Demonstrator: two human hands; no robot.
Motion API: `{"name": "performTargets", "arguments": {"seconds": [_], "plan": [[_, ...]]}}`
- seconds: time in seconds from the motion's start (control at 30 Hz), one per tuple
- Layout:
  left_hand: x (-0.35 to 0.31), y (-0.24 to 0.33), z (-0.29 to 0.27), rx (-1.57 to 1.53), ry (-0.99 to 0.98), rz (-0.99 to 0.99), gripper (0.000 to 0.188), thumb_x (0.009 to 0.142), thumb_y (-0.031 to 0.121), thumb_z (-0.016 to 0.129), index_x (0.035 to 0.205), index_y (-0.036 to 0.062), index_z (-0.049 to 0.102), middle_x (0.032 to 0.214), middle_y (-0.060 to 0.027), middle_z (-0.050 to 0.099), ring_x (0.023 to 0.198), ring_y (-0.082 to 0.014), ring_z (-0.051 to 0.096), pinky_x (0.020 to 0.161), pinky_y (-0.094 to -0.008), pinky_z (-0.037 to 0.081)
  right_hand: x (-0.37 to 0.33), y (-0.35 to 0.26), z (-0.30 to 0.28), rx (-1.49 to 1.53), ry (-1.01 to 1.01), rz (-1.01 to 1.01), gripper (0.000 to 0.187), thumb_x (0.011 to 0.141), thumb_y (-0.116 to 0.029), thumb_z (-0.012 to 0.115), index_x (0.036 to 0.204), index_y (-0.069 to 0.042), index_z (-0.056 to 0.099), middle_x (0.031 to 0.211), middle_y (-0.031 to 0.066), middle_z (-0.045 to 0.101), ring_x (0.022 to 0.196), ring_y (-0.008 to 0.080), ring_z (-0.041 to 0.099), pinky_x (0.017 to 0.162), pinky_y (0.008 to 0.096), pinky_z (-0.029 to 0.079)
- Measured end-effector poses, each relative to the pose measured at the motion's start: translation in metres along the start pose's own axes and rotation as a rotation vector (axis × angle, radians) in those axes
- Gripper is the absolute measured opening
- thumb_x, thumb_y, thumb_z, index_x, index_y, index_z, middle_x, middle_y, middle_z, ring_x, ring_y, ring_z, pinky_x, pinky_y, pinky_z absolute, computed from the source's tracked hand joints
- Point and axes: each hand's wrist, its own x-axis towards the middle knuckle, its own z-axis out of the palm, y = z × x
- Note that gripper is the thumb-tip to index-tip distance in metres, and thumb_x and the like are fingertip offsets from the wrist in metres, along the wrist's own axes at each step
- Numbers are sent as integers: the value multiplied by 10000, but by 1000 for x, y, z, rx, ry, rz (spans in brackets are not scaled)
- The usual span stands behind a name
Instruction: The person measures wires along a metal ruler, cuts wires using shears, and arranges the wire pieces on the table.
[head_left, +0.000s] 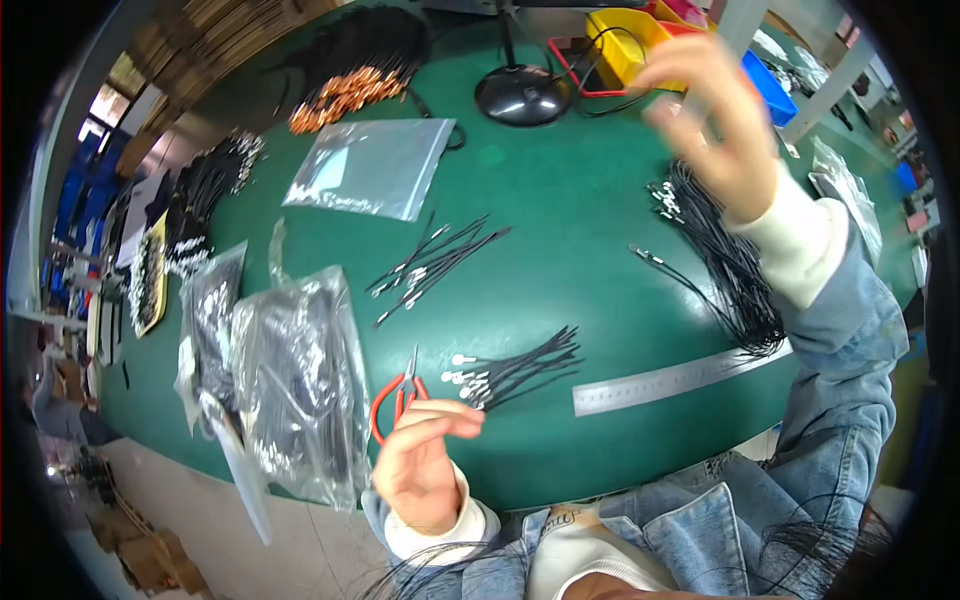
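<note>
My left hand (424, 468) is at the near edge of the table, fingers loosely bent and stretched to the right, with nothing visible in them. Just beyond it lie red-handled pliers (408, 388), partly covered by the fingers. Beside the fingertips is a small bunch of short black cords (525, 365) with silvery metal ends. My right hand (722, 125) is raised over the far right of the table, blurred by motion, thumb and fingers apart and no object visible between them. Below its wrist lies a thick bundle of long black cords (722, 255).
A steel ruler (680, 383) lies near the front edge. Mid-table are more short cords (440, 265) and a flat clear bag (370, 165). Filled plastic bags (300, 390) stand at left. Copper-ended cords (350, 95), a black round base (523, 96) and a yellow bin (613, 50) are behind.
</note>
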Motion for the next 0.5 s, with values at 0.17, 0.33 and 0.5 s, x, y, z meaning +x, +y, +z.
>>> {"name": "performTargets", "arguments": {"seconds": [0.17,0.33,0.5], "plan": [[35,78,32,-604,-104,118,629,927,472,553,1305,-20,451,870,-178,644,789,-334,601,696,-418,503,-6,-64,123,289,-384,-110,255,818,-121,658,1066,-84,613,1105,54,597,1079,251,549,892,374,438],[20,157,16,-438,-236,204,324,864,95,635,1179,80,558,1025,-32,581,967,-194,545,675,-305,477,0,-79,212,193,-451,24,238,860,-144,636,1087,-69,639,1061,65,643,1056,248,561,912,388,455],[-12,170,23,-68,11,646,451,885,116,629,1319,101,506,1237,-34,530,1115,-208,482,783,-277,445,-2,-74,202,151,-674,113,127,851,-175,656,945,-91,669,934,48,632,968,244,575,864,370,481]]}}
